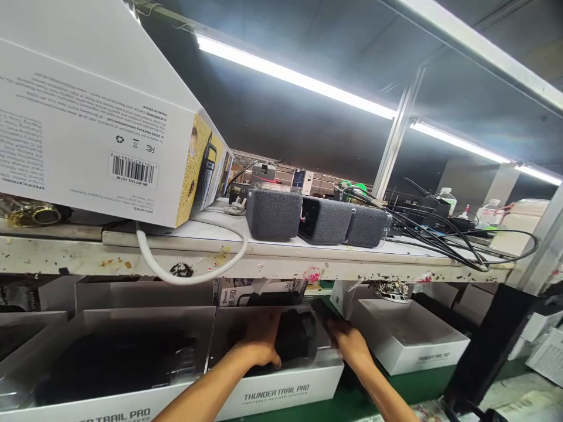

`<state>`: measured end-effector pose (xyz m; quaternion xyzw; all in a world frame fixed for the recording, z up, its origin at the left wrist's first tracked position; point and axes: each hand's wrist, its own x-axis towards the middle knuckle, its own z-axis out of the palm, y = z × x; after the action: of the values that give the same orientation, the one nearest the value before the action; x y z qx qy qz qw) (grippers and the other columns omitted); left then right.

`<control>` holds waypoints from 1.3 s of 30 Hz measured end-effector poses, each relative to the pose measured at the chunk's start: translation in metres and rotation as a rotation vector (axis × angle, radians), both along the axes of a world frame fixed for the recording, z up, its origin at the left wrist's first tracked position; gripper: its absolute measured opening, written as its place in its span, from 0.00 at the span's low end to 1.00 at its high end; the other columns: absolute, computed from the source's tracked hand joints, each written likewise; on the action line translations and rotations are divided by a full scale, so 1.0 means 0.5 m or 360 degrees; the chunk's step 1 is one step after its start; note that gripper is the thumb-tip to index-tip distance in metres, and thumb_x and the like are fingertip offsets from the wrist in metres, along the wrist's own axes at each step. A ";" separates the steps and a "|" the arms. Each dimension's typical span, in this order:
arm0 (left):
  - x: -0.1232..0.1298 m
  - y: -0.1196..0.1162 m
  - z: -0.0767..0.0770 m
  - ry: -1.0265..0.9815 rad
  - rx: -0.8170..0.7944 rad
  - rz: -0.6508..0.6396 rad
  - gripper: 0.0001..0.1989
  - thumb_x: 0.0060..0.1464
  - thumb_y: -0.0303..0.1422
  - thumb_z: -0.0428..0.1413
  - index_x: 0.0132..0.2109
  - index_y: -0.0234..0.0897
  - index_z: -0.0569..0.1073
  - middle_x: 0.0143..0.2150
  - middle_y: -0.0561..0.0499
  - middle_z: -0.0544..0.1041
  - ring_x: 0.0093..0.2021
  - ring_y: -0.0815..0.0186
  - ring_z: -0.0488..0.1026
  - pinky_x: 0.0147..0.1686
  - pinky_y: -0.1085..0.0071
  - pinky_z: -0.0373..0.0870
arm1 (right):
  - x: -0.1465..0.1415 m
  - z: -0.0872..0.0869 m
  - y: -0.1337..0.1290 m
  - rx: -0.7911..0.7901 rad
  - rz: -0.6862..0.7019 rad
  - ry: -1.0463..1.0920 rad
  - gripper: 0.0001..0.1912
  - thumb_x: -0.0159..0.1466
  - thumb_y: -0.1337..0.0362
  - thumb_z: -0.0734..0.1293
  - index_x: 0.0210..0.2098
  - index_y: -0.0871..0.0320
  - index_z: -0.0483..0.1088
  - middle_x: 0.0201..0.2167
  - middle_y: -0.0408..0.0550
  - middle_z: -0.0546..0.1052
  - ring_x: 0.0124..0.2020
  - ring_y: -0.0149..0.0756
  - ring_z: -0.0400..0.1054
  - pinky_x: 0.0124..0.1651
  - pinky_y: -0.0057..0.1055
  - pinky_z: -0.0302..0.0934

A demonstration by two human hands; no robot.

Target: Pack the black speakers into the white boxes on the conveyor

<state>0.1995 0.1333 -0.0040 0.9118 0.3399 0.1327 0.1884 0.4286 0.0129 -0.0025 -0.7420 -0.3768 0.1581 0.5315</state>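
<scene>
My left hand point(260, 340) reaches into a white open box point(281, 391) printed THUNDER TRAIL PRO. Its thumb points down and its other fingers are mostly hidden against a black portable speaker point(295, 337) inside. Whether the hand grips the speaker or only rests on it I cannot tell. Clear plastic film shows over the speaker's right side. My right hand point(352, 347) is at the box's right end, fingers curled in beside a dark strip point(323, 310). What those fingers hold is hidden. Farther right sits a second white open box point(428, 349).
Another white box point(145, 395) holding a dark item stands at left. Above, a shelf point(272, 258) bears grey fabric speakers point(275, 215), a tangle of black cables point(457, 234) and a big white carton point(88, 129). A white cable point(189, 278) hangs over its edge. A black post point(490, 343) stands at right.
</scene>
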 end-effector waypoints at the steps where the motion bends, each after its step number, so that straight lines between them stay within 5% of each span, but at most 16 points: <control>1: 0.006 0.001 -0.009 0.0057 0.0021 0.0008 0.62 0.27 0.34 0.73 0.72 0.38 0.59 0.71 0.36 0.63 0.69 0.39 0.60 0.67 0.49 0.59 | -0.010 0.008 -0.003 -0.0002 0.0024 -0.0201 0.30 0.52 0.41 0.66 0.40 0.59 0.78 0.44 0.60 0.79 0.47 0.55 0.72 0.49 0.44 0.65; 4: 0.015 0.003 -0.024 0.0175 0.0058 -0.0002 0.61 0.27 0.33 0.74 0.71 0.35 0.60 0.70 0.32 0.64 0.69 0.36 0.61 0.68 0.44 0.56 | -0.054 0.017 -0.012 -0.0264 0.0347 -0.0933 0.35 0.63 0.42 0.61 0.64 0.52 0.68 0.68 0.52 0.64 0.71 0.54 0.51 0.71 0.50 0.45; 7: 0.006 -0.002 -0.018 0.0162 0.0123 -0.0040 0.60 0.31 0.35 0.74 0.71 0.38 0.59 0.73 0.35 0.60 0.72 0.40 0.56 0.71 0.43 0.48 | -0.092 -0.005 -0.017 -0.0821 0.0623 -0.1244 0.37 0.70 0.40 0.50 0.70 0.52 0.59 0.71 0.51 0.59 0.74 0.53 0.46 0.73 0.57 0.38; 9: -0.016 -0.017 -0.004 0.0093 0.0189 -0.0016 0.53 0.41 0.38 0.71 0.72 0.41 0.58 0.76 0.38 0.54 0.75 0.44 0.49 0.73 0.43 0.41 | -0.105 -0.023 -0.018 -0.0973 0.0633 -0.1274 0.40 0.70 0.38 0.46 0.71 0.55 0.57 0.72 0.54 0.58 0.74 0.53 0.46 0.74 0.58 0.37; 14: -0.122 -0.096 0.025 -0.0087 0.0274 0.0127 0.32 0.58 0.41 0.60 0.68 0.40 0.66 0.75 0.42 0.57 0.75 0.49 0.52 0.73 0.48 0.49 | -0.110 -0.034 -0.024 -0.0892 0.0583 -0.1317 0.41 0.72 0.40 0.44 0.72 0.59 0.54 0.73 0.56 0.55 0.75 0.52 0.43 0.74 0.54 0.40; 19: -0.212 -0.151 0.023 0.0239 0.0125 0.0248 0.46 0.49 0.44 0.67 0.72 0.44 0.59 0.77 0.43 0.50 0.76 0.46 0.45 0.72 0.44 0.47 | -0.105 -0.057 -0.075 -0.0554 0.0408 -0.1265 0.38 0.72 0.42 0.47 0.68 0.60 0.62 0.71 0.56 0.59 0.72 0.49 0.49 0.73 0.47 0.47; 26: -0.212 -0.130 -0.007 0.0508 0.0414 0.0305 0.34 0.52 0.25 0.62 0.66 0.46 0.69 0.72 0.41 0.62 0.72 0.49 0.58 0.69 0.45 0.56 | -0.021 -0.119 -0.147 -0.0531 0.0072 -0.1425 0.28 0.69 0.54 0.56 0.63 0.63 0.66 0.64 0.59 0.68 0.65 0.52 0.61 0.65 0.48 0.61; 29: -0.210 -0.124 -0.020 0.0526 0.0475 0.0339 0.33 0.52 0.25 0.61 0.65 0.47 0.71 0.72 0.42 0.63 0.72 0.49 0.59 0.69 0.43 0.54 | 0.022 -0.092 -0.130 -0.0748 -0.0057 -0.1563 0.33 0.64 0.60 0.63 0.66 0.67 0.61 0.66 0.63 0.65 0.66 0.56 0.58 0.65 0.49 0.59; 33: -0.216 -0.129 -0.023 0.0556 0.0479 0.0386 0.34 0.53 0.24 0.60 0.66 0.44 0.69 0.72 0.40 0.62 0.72 0.48 0.59 0.69 0.42 0.54 | 0.043 -0.052 -0.087 -0.1048 0.0041 -0.1346 0.42 0.60 0.58 0.69 0.70 0.64 0.55 0.69 0.63 0.60 0.69 0.57 0.53 0.65 0.50 0.56; 39: -0.226 -0.135 -0.014 0.0471 0.0427 0.0382 0.32 0.53 0.24 0.59 0.65 0.45 0.71 0.72 0.42 0.63 0.72 0.49 0.59 0.69 0.44 0.55 | 0.045 -0.088 -0.046 -0.1023 -0.0015 -0.1108 0.41 0.55 0.59 0.71 0.66 0.61 0.61 0.67 0.66 0.62 0.66 0.63 0.57 0.62 0.57 0.56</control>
<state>0.0867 0.0660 -0.0111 0.8912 0.4491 0.0631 -0.0036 0.4513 -0.0099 -0.0465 -0.8795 -0.4610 0.0062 0.1176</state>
